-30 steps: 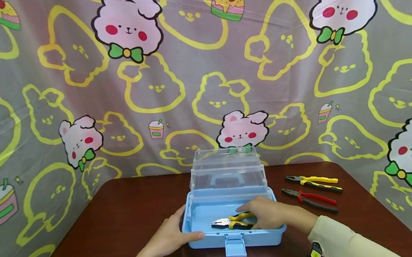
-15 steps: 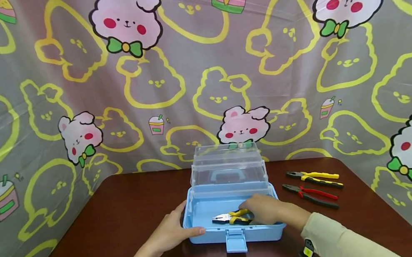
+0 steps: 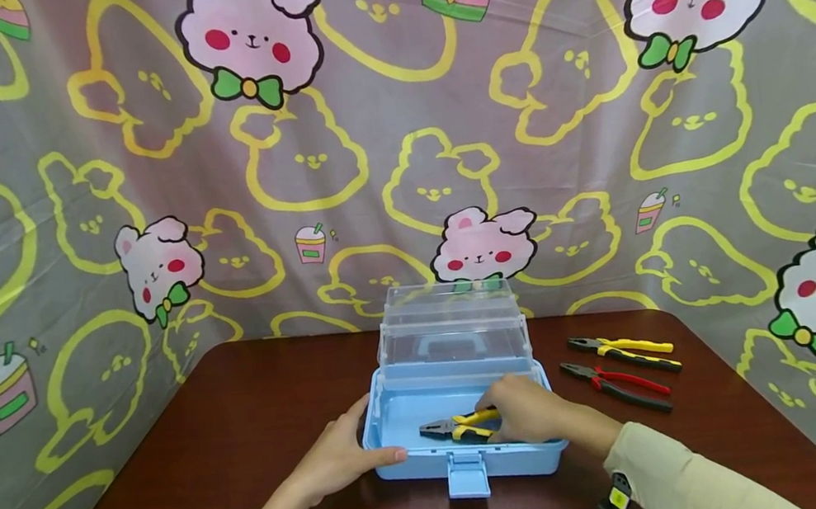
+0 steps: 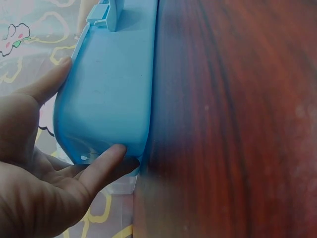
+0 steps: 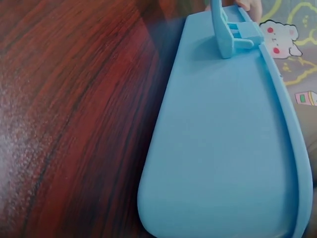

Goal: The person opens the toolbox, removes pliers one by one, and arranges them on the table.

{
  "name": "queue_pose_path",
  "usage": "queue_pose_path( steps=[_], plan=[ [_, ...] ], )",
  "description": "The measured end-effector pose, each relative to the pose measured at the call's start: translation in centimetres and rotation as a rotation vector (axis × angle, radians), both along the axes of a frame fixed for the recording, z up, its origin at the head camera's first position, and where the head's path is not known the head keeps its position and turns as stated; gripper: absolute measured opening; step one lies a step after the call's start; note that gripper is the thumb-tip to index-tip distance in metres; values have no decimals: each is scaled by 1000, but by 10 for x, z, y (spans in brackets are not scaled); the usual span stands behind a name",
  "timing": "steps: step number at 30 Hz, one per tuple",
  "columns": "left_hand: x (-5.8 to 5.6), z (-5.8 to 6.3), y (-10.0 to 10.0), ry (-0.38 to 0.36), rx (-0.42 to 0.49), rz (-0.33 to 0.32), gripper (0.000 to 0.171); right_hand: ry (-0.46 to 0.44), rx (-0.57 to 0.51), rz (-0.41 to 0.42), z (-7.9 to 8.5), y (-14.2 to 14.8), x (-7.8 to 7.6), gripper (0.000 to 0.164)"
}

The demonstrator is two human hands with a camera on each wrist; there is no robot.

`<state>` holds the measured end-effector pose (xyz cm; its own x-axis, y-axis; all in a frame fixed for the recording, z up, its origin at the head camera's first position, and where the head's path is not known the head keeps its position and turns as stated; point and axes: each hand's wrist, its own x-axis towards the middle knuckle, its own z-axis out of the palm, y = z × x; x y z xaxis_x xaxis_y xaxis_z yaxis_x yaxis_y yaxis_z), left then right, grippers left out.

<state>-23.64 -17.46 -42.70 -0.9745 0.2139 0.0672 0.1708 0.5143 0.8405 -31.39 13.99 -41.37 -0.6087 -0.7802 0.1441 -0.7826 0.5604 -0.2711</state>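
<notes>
A light-blue toolbox [image 3: 401, 469] stands on the table with its clear lid [image 3: 452, 316] raised at the back. Its front latch [image 3: 468, 476] hangs down. At the box's left end my left hand [image 3: 335, 457] grips the corner, thumb on the front rim; the left wrist view shows its fingers [image 4: 106, 166] against the end wall. Inside the box, my right hand [image 3: 525, 412] holds yellow-and-black combination pliers [image 3: 441, 429] by the handles, jaws pointing left. Fingers cover the handle ends. The right wrist view shows mainly the toolbox front [image 5: 218, 139], with the pliers out of sight.
Right of the box lie yellow-and-black pliers [image 3: 623, 350] and, nearer, red-and-black pliers [image 3: 616, 384]. The dark wooden table [image 3: 260, 411] extends to both sides. Behind it hangs a rabbit-patterned curtain [image 3: 345, 228]. A black device [image 3: 617, 502] is at the right sleeve.
The pliers in my right hand have turned slightly; their jaws, shiny before, now look dark. My left hand stays on the toolbox. The head view has tilted a little downward.
</notes>
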Motion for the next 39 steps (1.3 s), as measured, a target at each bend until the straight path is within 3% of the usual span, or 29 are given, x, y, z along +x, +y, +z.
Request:
queue_pose_path(
  steps=[12,22,39],
  plan=[
    [2,-1,-1,-18,11,4,106,-47,-139,-1,1,8,2,32],
    [3,0,-1,-37,5,-6,108,-166,-238,-59,18,17,15,36],
    [2,1,-1,-33,4,-16,108,-90,-308,-230,35,62,24,48]
  ],
)
